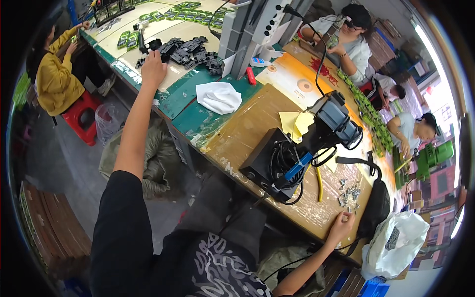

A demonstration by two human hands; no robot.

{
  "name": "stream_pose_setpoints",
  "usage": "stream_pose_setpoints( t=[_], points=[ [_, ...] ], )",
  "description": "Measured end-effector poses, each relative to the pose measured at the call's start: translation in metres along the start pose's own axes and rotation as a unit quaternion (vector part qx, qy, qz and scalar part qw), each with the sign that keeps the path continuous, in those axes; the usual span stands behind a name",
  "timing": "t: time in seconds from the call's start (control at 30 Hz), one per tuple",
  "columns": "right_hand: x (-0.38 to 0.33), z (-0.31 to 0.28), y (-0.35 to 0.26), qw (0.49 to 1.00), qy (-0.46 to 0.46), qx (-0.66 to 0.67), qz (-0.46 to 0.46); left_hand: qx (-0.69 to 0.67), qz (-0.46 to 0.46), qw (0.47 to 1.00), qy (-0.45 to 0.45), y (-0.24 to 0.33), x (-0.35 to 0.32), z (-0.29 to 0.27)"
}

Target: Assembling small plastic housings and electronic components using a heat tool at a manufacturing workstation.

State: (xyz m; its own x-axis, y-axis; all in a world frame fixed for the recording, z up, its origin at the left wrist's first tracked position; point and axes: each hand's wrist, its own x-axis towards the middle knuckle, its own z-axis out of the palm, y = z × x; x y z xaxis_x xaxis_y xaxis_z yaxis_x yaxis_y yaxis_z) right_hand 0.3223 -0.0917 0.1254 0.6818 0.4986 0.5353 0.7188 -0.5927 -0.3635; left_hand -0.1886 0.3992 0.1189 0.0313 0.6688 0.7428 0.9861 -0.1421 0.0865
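**Black plastic parts under the outstretched left hand**

Black plastic parts (189,50) lie heaped on the pale far stretch of the surface (247,123), past the green strip. The person's left arm is stretched straight out towards them, and the left hand (153,69) rests palm down just short of the heap, at its near left edge; the fingers are turned away from view, so I cannot tell whether they are spread or closed on a piece. A crumpled white cloth (218,97) lies on the green part, to the right of that arm.

The right hand (342,226) sits at the near edge of the brown, film-covered stretch, fingers curled in with the tips pinched together, though whatever they pinch is too small to make out. Just beyond it lies a scatter of small metal pieces (350,194). Between the two hands stands a black box-shaped machine (277,163) with looped cables and a grey head (336,119) above it. A white plastic bag (396,242) hangs off the right end. Other people sit at work farther along.
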Motion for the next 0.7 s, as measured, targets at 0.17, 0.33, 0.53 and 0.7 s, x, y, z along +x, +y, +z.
stream_pose_setpoints(
  t=[0.17, 0.33, 0.53, 0.7],
  points=[
    [-0.003, -0.005, -0.011, 0.995, -0.025, 0.031, 0.087, 0.05, -0.054, 0.997, -0.01, 0.0, -0.005, -0.005],
    [0.005, -0.005, -0.002, 0.998, 0.003, 0.005, -0.056, 0.067, -0.031, 0.997, 0.012, 0.005, -0.004, -0.004],
    [0.027, -0.018, -0.023, 0.977, -0.143, -0.141, -0.066, 0.005, -0.047, 0.999, 0.01, -0.002, -0.01, -0.013],
    [0.038, -0.008, 0.005, 0.97, -0.174, -0.121, -0.118, -0.126, -0.093, 0.987, 0.041, 0.008, -0.018, -0.028]
  ],
)
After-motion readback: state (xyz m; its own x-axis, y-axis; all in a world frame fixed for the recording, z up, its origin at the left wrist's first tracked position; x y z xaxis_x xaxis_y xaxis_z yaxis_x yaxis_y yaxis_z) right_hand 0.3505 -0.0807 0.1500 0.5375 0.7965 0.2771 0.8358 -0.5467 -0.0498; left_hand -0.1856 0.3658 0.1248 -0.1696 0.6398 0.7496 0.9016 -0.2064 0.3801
